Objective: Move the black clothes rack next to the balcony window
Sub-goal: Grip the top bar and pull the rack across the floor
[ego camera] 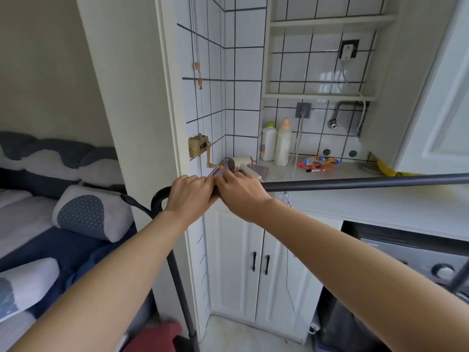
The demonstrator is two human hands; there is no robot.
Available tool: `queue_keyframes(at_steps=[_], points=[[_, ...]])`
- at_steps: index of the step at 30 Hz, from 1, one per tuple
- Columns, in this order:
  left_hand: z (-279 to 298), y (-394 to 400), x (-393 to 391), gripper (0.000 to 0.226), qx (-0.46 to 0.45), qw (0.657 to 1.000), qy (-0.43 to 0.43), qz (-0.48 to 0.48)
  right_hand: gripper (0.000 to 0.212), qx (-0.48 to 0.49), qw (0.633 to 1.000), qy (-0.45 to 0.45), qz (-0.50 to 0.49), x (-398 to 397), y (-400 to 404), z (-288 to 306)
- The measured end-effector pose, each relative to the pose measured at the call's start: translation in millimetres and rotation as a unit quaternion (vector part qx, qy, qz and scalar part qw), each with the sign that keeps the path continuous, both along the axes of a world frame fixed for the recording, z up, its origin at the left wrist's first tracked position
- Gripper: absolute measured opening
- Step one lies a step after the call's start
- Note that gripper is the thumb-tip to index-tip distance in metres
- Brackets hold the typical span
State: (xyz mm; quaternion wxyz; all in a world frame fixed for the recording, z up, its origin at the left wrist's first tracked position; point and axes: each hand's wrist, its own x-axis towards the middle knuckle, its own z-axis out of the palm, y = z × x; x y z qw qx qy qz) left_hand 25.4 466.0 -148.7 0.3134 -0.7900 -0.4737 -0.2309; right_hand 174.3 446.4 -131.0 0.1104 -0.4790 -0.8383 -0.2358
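Both hands clamped side by side on top bar of black clothes rack: left hand near the bend, right hand touching it. Bar runs off rightward from right hand. Beyond the knuckles: hair dryer, two detergent bottles, orange packet; print unreadable.

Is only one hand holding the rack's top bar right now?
No, both the left hand and the right hand grip the black clothes rack side by side on its top bar, near the curved corner.
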Motion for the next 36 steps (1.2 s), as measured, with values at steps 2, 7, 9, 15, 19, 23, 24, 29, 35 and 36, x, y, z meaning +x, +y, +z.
queue_keyframes(at_steps=[2,7,9,15,19,23,24,29,35,36], points=[[3.1,-5.9,-5.1,0.03,-0.002,1.0,0.001,0.007,0.025,-0.01,1.0,-0.003,0.001,-4.4,-6.4,0.9],[8.7,-20.3,-27.0,0.025,-0.025,0.999,0.024,-0.008,0.015,-0.043,0.999,-0.007,0.001,-21.0,-25.8,7.9],[8.6,-28.2,-38.4,0.026,-0.024,0.999,0.038,-0.023,0.022,-0.054,0.998,0.008,-0.007,-31.9,-37.0,8.8],[6.9,-61.1,-73.8,0.031,-0.022,0.998,0.022,-0.06,0.029,-0.034,0.996,0.015,-0.081,-69.3,-69.5,6.2],[5.9,-80.6,-92.5,0.024,-0.046,0.996,0.034,-0.068,0.017,-0.037,0.994,0.018,-0.097,-92.6,-96.1,7.0],[6.1,-102.9,-109.4,0.019,-0.074,0.994,0.031,-0.077,0.011,-0.042,0.992,0.02,-0.117,-107.8,-124.6,8.4],[6.3,-110.1,-114.7,0.019,-0.071,0.994,0.029,-0.078,0.011,-0.043,0.992,0.015,-0.119,-111.4,-132.1,9.5],[8.4,-149.5,-135.5,0.031,-0.057,0.994,0.017,-0.095,0.013,-0.055,0.992,-0.006,-0.112,-127.2,-164.3,13.0],[13.2,-199.0,-159.0,0.031,0.003,0.994,0.008,-0.11,0.018,-0.066,0.995,0.024,-0.076,-142.4,-213.9,18.3],[12.0,-209.2,-164.0,0.028,0.021,0.994,0.021,-0.109,0.02,-0.072,0.995,0.036,-0.065,-144.4,-225.1,19.7]])
